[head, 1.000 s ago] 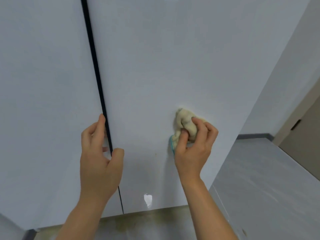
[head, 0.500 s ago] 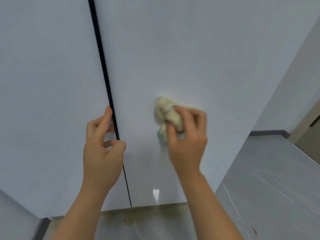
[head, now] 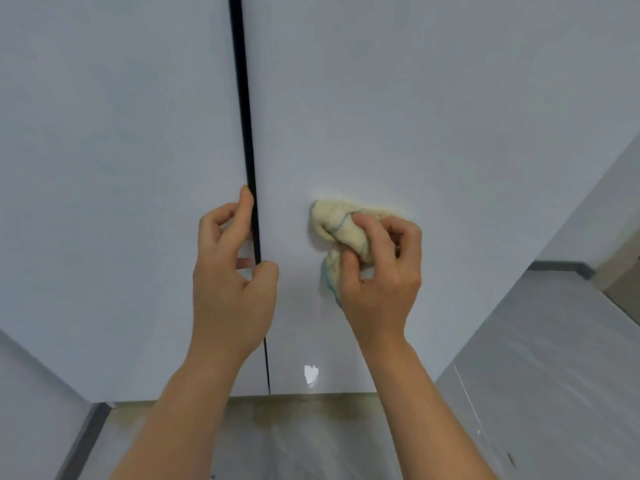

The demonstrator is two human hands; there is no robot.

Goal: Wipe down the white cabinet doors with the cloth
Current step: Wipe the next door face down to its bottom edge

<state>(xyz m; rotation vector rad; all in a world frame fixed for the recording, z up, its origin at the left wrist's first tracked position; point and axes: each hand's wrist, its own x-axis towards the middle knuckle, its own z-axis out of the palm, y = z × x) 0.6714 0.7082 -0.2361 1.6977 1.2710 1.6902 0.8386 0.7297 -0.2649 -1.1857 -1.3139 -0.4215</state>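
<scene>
Two white cabinet doors fill the view, the left door [head: 114,168] and the right door [head: 433,116], split by a narrow dark gap [head: 244,98]. My right hand [head: 379,271] grips a bunched cream cloth [head: 341,226] with blue-green stitching and presses it against the right door's lower part. My left hand [head: 230,278] is at the gap. Its thumb lies on the right door's face and its curled fingers lie along that door's left edge, pinching it.
Below the doors runs a stained greyish floor [head: 294,434]. A grey wall [head: 588,209] stands at the right, with a dark skirting strip [head: 557,265] and a beige door frame [head: 620,268] at the far right. A bright reflection [head: 310,374] shows low on the right door.
My right hand has slid the cloth leftward across the right door, closer to the gap. My left hand stays on the door's edge.
</scene>
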